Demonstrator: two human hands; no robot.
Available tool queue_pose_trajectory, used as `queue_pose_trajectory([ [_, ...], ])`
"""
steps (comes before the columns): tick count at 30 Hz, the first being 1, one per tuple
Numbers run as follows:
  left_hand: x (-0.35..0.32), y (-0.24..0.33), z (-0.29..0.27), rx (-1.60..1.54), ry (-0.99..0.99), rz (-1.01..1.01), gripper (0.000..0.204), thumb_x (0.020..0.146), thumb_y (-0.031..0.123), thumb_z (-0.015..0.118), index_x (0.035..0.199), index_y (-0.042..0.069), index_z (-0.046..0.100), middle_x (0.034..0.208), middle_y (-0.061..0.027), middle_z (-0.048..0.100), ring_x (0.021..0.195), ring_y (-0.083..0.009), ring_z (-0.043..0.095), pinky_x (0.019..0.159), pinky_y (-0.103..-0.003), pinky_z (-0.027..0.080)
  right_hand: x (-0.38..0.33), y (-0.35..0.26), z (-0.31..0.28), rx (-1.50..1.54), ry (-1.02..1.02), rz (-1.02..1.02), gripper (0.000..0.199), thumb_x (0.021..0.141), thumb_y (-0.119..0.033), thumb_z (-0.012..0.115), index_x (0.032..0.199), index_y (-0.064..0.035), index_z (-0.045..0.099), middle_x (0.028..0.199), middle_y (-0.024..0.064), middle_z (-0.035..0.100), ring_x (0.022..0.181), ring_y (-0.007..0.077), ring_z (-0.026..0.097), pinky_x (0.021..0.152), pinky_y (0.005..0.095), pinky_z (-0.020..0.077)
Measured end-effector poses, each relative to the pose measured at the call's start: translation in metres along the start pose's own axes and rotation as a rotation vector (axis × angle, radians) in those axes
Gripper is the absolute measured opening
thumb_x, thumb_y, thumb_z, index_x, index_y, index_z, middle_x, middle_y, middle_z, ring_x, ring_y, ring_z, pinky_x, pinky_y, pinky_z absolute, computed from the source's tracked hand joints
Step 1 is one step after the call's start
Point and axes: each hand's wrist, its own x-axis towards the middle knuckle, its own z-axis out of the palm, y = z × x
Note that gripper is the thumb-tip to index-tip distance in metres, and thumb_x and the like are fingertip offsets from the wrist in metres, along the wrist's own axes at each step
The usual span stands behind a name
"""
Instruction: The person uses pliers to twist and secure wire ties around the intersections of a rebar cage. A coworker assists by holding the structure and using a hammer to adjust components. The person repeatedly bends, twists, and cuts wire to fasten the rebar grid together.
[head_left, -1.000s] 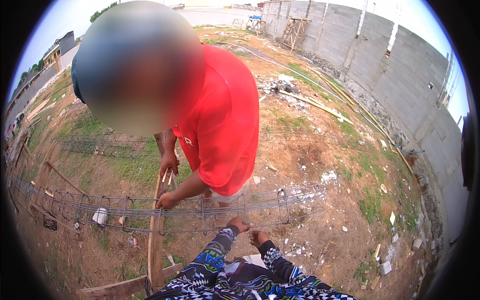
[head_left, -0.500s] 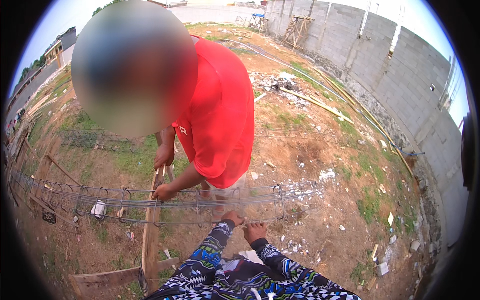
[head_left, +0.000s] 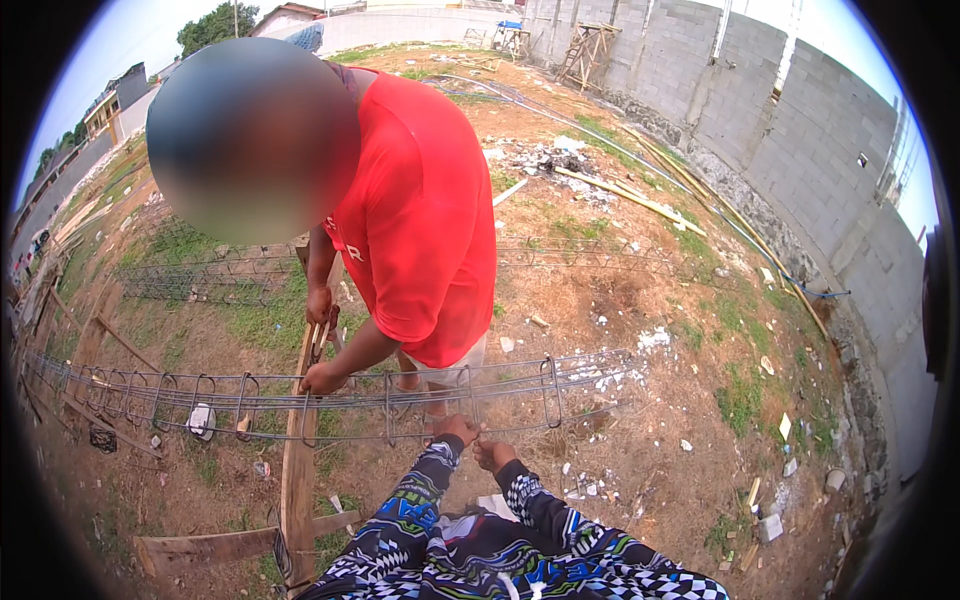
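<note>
A long cage of steel rebar (head_left: 260, 402), with square stirrups tied along it, stretches across in front of me. My left hand (head_left: 457, 429) is closed at the cage's near lower bar. Just to its right, my right hand (head_left: 493, 454) has its fingertips pinched together by the same bar, close to a stirrup. Whatever small thing lies between my fingers is too small to make out. A co-worker in a red shirt (head_left: 430, 220) stands across the cage, bent over it, with one hand (head_left: 323, 378) on the bars above a wooden plank.
The upright wooden plank (head_left: 298, 480) crosses under the cage. Another board (head_left: 200, 552) lies low at the left. Behind the co-worker is more rebar caging (head_left: 200, 275). Rubble (head_left: 770, 527), bamboo poles (head_left: 640, 205) and a grey block wall (head_left: 740, 120) are on the right.
My right hand has moved slightly left and up, nearer my left hand. The co-worker has shifted a little to the left, hands still at the plank and bars.
</note>
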Motion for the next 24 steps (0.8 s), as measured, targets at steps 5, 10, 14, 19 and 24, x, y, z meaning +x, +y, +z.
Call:
queue_pose_trajectory([
  [5,-0.032,-0.009,-0.009,-0.076,0.329,0.231,0.034,0.080,0.044,0.066,0.090,0.011,0.070,0.091,-0.0137,0.068,0.091,-0.0333,0.063,0.086,-0.046,0.043,-0.015,-0.009,0.000,-0.455,0.069,-0.161,0.030,0.088,-0.026,0.064,0.103,0.0001,0.063,0.087,0.0121,0.069,0.074,0.0198,0.066,0.059,0.0294,0.0485],
  [10,-0.116,-0.046,-0.050,-0.047,0.608,0.192,0.033,0.080,0.030,0.067,0.104,0.008,0.064,0.110,-0.0139,0.062,0.103,-0.0324,0.056,0.092,-0.044,0.040,-0.019,-0.001,-0.023,-0.615,0.088,-0.540,0.042,0.088,-0.040,0.065,0.111,-0.0054,0.062,0.092,0.0085,0.069,0.074,0.0149,0.064,0.059,0.0268,0.0475],
  [14,-0.211,-0.084,-0.087,0.011,0.879,0.023,0.030,0.080,0.023,0.064,0.107,0.009,0.063,0.112,-0.0129,0.061,0.104,-0.0344,0.056,0.094,-0.045,0.040,-0.022,0.018,-0.081,-0.485,0.117,-0.367,0.025,0.094,-0.031,0.057,0.092,-0.0060,0.058,0.073,0.0085,0.064,0.053,0.0131,0.055,0.044,0.0239,0.0408],
  [19,-0.320,-0.113,-0.112,0.172,1.042,-0.394,0.035,0.076,0.023,0.067,0.108,0.009,0.063,0.122,-0.0149,0.055,0.116,-0.0346,0.049,0.100,-0.047,0.036,-0.009,0.057,-0.148,-1.049,-0.118,-0.128,0.027,0.085,-0.028,0.066,0.096,-0.0027,0.066,0.079,0.0128,0.069,0.066,0.0215,0.066,0.056,0.0362,0.0526],
  [24,-0.364,-0.151,-0.075,0.184,0.836,-0.761,0.043,0.073,0.026,0.070,0.111,0.009,0.063,0.132,-0.0177,0.049,0.127,-0.0349,0.041,0.105,-0.049,0.033,0.038,0.081,-0.148,-1.623,-0.494,-0.367,0.031,0.079,-0.029,0.071,0.095,-0.0028,0.071,0.081,0.0105,0.071,0.077,0.0211,0.068,0.070,0.0348,0.0540],
])
